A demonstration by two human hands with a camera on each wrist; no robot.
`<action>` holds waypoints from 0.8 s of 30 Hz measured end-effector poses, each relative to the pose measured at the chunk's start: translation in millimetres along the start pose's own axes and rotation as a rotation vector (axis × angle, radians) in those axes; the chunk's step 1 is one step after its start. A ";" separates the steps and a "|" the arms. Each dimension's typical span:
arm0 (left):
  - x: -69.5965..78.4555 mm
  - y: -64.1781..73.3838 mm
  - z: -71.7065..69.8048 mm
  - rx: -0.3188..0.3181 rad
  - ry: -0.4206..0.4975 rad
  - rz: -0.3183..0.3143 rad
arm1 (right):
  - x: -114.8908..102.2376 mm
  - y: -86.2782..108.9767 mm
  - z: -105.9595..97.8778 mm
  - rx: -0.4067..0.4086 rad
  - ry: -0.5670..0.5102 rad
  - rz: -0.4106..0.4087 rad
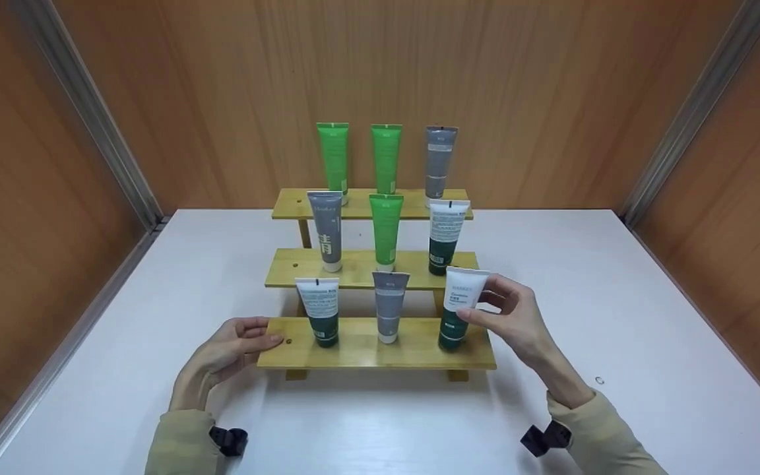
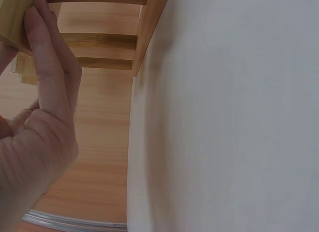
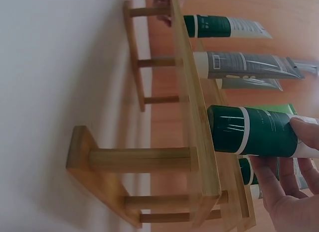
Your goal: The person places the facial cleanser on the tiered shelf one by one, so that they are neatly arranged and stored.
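A three-tier wooden display stand (image 1: 347, 357) bears rows of squeeze tubes standing on their caps. My left hand (image 1: 231, 349) grips the left end of its lowest shelf, thumb on top and fingers underneath; the left wrist view shows these fingers (image 2: 47, 67) against the board. At that shelf's right end, my right hand (image 1: 515, 320) pinches a white and dark green tube (image 1: 464, 290) between thumb and fingers. Its dark green cap end (image 3: 227, 128) is at the shelf surface in the right wrist view; whether it bears its weight there I cannot tell.
Along the lowest shelf stand another white-green tube (image 1: 320, 307) and a grey tube (image 1: 390, 303). Higher tiers carry green tubes (image 1: 386, 227), grey tubes (image 1: 327, 227) and a white-green one (image 1: 446, 231). A small ring (image 1: 600, 380) lies on the white table (image 1: 617, 297); wooden walls (image 1: 221, 99) surround it.
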State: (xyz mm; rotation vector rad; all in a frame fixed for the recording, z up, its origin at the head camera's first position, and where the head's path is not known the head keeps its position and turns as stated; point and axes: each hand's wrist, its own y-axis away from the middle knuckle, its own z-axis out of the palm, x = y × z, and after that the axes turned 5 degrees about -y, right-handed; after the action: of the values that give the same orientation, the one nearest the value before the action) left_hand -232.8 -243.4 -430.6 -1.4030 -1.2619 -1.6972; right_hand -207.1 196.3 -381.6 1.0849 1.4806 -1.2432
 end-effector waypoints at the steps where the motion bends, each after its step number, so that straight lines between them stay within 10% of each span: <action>1: 0.1 -0.1 0.1 0.001 -0.003 0.001 | 0.6 -0.5 1.2 -0.007 0.000 -0.002; 24: 1.4 -3.2 1.1 -0.002 -0.009 0.014 | 5.1 -0.4 5.7 -0.103 -0.018 -0.034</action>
State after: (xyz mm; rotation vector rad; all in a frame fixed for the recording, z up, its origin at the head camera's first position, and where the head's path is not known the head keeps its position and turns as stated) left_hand -235.5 -241.1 -430.2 -1.4188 -1.2524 -1.6853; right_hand -208.1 191.0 -387.0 0.9812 1.5378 -1.1836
